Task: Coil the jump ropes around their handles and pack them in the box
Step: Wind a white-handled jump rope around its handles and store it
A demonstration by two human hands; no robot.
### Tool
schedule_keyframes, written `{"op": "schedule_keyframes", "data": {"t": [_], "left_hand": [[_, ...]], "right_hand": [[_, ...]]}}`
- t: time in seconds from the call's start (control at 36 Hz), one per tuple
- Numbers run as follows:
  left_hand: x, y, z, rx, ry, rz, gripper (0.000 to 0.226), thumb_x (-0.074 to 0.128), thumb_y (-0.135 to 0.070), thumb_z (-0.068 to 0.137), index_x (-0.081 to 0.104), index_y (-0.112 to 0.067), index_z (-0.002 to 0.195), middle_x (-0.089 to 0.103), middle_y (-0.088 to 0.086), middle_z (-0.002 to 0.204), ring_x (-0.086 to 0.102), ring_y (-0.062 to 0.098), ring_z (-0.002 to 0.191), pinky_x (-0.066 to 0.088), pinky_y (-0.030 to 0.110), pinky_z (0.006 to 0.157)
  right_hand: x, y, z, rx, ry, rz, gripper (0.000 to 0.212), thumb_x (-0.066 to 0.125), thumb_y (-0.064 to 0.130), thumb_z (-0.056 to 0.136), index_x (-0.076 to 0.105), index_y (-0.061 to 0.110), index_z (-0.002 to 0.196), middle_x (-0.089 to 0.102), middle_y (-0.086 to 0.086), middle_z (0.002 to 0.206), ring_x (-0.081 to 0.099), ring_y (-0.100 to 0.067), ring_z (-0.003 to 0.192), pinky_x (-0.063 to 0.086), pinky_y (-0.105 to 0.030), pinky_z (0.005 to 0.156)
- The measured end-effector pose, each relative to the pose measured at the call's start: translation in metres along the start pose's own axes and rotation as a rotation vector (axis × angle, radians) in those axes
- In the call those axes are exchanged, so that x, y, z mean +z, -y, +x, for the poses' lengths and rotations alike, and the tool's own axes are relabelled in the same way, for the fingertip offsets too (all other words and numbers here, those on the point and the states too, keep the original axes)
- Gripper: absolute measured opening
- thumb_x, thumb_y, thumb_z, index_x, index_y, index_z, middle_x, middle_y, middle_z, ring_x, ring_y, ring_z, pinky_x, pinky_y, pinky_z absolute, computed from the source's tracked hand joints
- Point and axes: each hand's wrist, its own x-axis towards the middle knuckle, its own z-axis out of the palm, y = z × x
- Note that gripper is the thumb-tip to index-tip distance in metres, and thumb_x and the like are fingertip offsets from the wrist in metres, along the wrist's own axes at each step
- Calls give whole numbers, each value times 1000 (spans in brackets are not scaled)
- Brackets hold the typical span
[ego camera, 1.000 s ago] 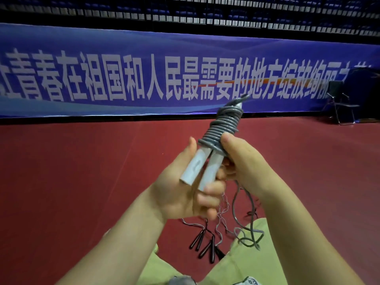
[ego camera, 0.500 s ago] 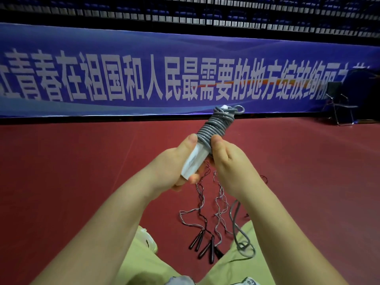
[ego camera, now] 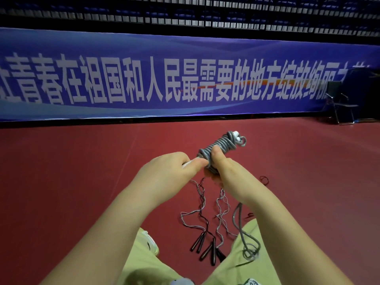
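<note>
Between your knees, mid-coil: left hand (ego camera: 164, 173) grips the white handles (ego camera: 188, 162), right hand (ego camera: 225, 171) clamps the gray rope (ego camera: 218, 146); wind the slack next.

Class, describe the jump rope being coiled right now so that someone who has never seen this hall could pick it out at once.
Start at the long blue banner above the red floor; in front of it two hands hold up a bundle. That is the grey jump rope, wound thickly round white handles, its loose tail hanging down. The thin ropes with black handles lie uncoiled on the floor.
</note>
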Motion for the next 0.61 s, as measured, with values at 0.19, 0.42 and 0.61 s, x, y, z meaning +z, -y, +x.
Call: {"op": "schedule_keyframes", "data": {"t": [0.19,0.42,0.61], "left_hand": [[-3,3,-3,39,11,-194,49,52,-69,66,52,-21,74,56,-7,66,48,12,58,35,31,56],[-1,17,-12,39,618,-1159,64,43,-63,75,68,-14,108,66,19,91,60,28,66,49,29,54],[6,9,-14,-114,803,-1455,71,29,-67,84,74,-14,69,55,0,50,44,7,35,37,18,38]], "right_hand": [[5,-1,-1,-31,-60,377,32,40,54,69,31,26,56,26,8,51,20,-9,47,18,-34,54],[-11,3,-5,-199,39,750,38,56,44,50,37,16,67,31,10,45,21,-3,39,17,-18,41],[-3,6,0,-192,103,591,40,47,52,55,39,18,75,23,-4,60,16,-14,52,11,-36,55]]}}
